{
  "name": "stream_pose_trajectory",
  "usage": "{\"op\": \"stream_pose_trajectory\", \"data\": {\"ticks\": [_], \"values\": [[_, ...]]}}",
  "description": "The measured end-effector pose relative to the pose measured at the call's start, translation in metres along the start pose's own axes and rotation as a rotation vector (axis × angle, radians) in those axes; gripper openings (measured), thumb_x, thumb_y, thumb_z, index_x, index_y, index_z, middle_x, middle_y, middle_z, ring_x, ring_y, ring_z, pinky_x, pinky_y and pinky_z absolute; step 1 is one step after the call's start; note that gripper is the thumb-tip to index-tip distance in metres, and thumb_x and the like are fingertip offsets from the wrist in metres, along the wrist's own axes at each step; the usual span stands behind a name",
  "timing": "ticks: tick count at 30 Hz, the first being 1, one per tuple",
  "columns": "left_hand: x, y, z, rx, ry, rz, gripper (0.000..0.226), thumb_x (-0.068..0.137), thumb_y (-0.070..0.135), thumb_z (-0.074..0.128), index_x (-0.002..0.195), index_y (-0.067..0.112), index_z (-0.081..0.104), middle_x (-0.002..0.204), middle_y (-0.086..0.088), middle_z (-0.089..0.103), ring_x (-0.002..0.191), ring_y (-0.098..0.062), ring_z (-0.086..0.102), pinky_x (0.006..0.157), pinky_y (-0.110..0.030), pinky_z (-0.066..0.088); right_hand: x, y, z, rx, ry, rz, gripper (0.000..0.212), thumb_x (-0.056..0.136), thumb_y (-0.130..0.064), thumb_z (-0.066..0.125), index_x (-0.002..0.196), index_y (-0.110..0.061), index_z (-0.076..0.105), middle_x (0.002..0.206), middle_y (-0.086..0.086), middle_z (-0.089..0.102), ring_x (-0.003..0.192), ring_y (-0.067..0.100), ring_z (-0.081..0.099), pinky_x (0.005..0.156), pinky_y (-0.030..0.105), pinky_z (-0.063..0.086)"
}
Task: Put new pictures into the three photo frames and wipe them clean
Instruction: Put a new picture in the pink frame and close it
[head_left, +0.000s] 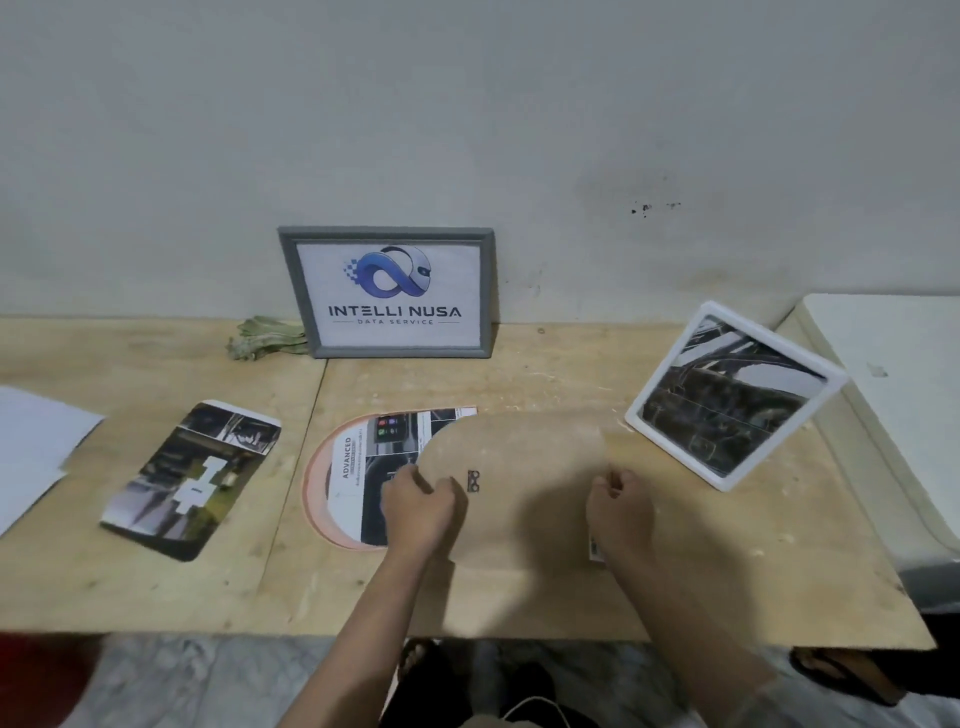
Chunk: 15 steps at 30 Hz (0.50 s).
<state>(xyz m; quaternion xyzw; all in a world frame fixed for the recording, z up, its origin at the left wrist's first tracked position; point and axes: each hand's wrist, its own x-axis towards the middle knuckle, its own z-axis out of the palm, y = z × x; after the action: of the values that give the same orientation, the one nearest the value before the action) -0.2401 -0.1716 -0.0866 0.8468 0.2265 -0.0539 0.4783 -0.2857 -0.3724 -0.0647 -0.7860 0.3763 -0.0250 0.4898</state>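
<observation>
- Head view: both hands work at the oval frame (317, 483), which lies face-down on the plywood counter (727, 561) with a printed picture (395, 457) in it.
- The left hand (421, 512) pinches the left edge of the oval backing board (519, 493); the right hand (618, 512) curls on its right edge. The board sits offset to the right, only half covering the picture.
- Risk, as I judge it: sliding the board over could drag or crease the picture, or seat it crooked.
- The grey frame (387, 293) leans on the wall; the white frame (727, 400) stands at right; a wiping cloth (265, 338) lies behind.
</observation>
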Motion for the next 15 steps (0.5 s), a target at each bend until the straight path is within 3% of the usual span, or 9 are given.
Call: {"op": "stream_pose_trajectory", "data": {"ticks": [3, 7, 11, 15], "values": [[0.014, -0.015, -0.036, 0.007, 0.071, -0.033, 0.020, 0.078, 0.017, 0.061, 0.068, 0.014, 0.044, 0.065, 0.001, 0.042, 0.063, -0.020, 0.042, 0.056, -0.029, 0.034, -0.019, -0.015, 0.037, -0.114, -0.144, -0.091, 0.053, 0.090, -0.007, 0.051, 0.141, -0.007, 0.039, 0.133, 0.014, 0.051, 0.122, 0.029, 0.047, 0.097, 0.032, 0.037], [0.036, -0.032, -0.078, 0.013, 0.108, -0.074, 0.023, 0.070, 0.024, 0.061, 0.063, 0.015, 0.042, 0.070, -0.004, 0.046, 0.069, -0.029, 0.048, 0.062, -0.033, 0.040, -0.036, -0.035, 0.082, -0.223, -0.285, -0.160, 0.058, 0.085, -0.005, 0.052, 0.141, -0.004, 0.037, 0.137, 0.018, 0.046, 0.126, 0.029, 0.043, 0.099, 0.028, 0.032], [0.056, -0.048, -0.101, 0.063, 0.075, -0.078, 0.022, 0.076, 0.020, 0.067, 0.086, 0.009, 0.051, 0.098, -0.014, 0.056, 0.088, -0.031, 0.056, 0.074, -0.034, 0.048, -0.039, -0.042, 0.118, -0.262, -0.392, -0.217, 0.060, 0.086, -0.009, 0.052, 0.142, -0.004, 0.032, 0.142, 0.015, 0.033, 0.126, 0.024, 0.038, 0.093, 0.020, 0.029], [0.074, -0.062, -0.114, 0.070, 0.048, -0.052, 0.034, 0.076, 0.022, 0.068, 0.102, 0.006, 0.054, 0.109, -0.012, 0.054, 0.098, -0.030, 0.055, 0.079, -0.032, 0.047, -0.037, -0.047, 0.146, -0.282, -0.444, -0.246, 0.065, 0.088, -0.013, 0.051, 0.146, -0.007, 0.024, 0.149, 0.011, 0.021, 0.136, 0.021, 0.029, 0.104, 0.026, 0.028]]}}
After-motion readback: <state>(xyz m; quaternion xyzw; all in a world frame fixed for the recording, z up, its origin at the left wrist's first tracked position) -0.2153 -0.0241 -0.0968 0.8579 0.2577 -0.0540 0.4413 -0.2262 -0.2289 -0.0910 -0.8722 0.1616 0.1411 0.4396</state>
